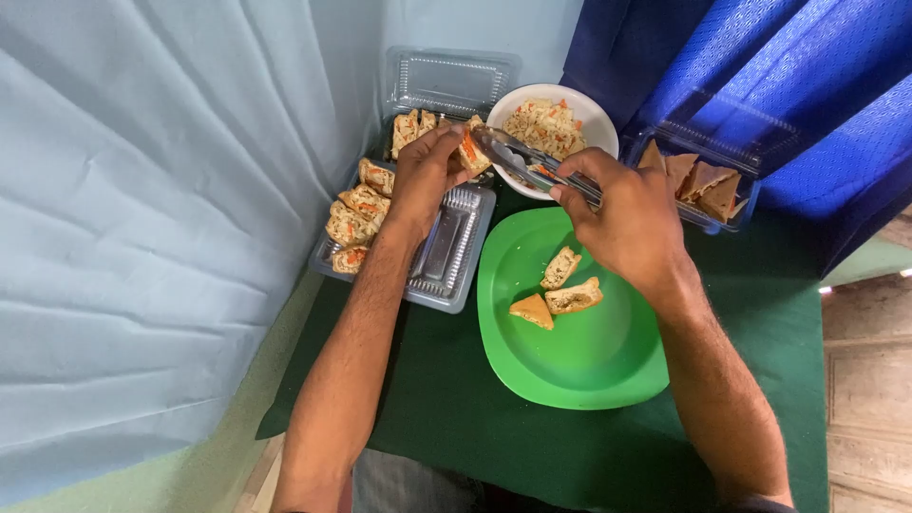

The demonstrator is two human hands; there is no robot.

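Green plate [589,370], nearest you: three pastry pieces [560,290]. Your right hand [622,223] grips a spoon [518,157] at the white filling bowl [594,119]. Your left hand [427,171] pinches a stuffed pocket [470,152] above the clear tray [456,256] of filled pieces.
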